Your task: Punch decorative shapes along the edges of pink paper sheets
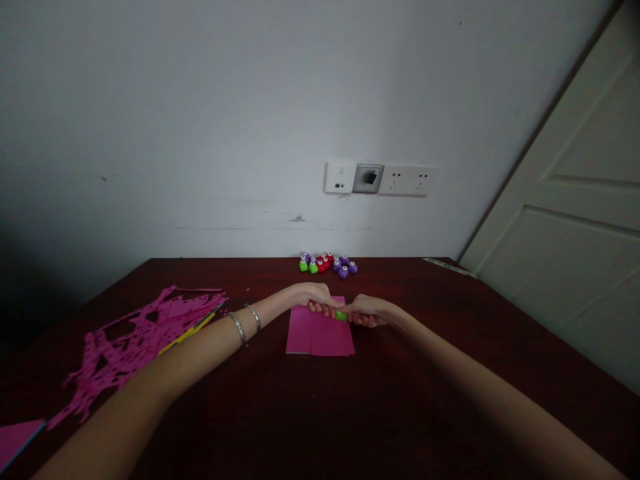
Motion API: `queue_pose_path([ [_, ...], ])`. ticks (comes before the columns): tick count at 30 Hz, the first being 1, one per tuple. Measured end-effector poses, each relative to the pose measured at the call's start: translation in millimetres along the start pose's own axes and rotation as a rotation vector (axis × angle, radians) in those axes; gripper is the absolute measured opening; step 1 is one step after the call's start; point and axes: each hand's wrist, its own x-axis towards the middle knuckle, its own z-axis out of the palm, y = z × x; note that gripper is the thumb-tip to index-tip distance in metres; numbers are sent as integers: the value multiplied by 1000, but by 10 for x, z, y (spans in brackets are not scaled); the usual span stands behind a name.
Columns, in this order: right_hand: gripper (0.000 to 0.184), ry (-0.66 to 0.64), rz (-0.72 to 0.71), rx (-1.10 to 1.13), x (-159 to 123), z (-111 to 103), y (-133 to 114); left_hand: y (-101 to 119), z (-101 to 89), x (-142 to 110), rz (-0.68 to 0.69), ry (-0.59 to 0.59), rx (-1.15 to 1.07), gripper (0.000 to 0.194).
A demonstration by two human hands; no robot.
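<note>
Pink paper sheets (327, 340), partly overlapping, lie on the dark table in front of me. Over their upper part, a small green craft punch (341, 315) sits between my two hands, mostly covered by fingers. My left hand (319, 297), closed, grips the punch from the left with its thumb stretched towards it. From the right, my right hand (369, 311) is also closed on it, fingers curled under. Both thumbs meet at the top of the punch. Whether a paper edge is inside the punch cannot be made out.
Several small green, red and purple punches (343, 271) stand near the wall. Pink cut paper strips (130, 333) and a yellow cutter-like tool (193, 330) lie left, beside my forearm. Another pink sheet (17, 440) is at the near-left corner. A ruler-like strip (449, 267) lies back right.
</note>
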Motion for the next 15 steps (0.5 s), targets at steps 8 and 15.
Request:
queue_pose_path([
  [8,34,-72,50,-22,5,-40,-51,-60,-27,69,-30,-161,-43,53],
  [15,33,-100,46,-39,18,-33,-87,-80,-21,121,-16,-171,-70,48],
])
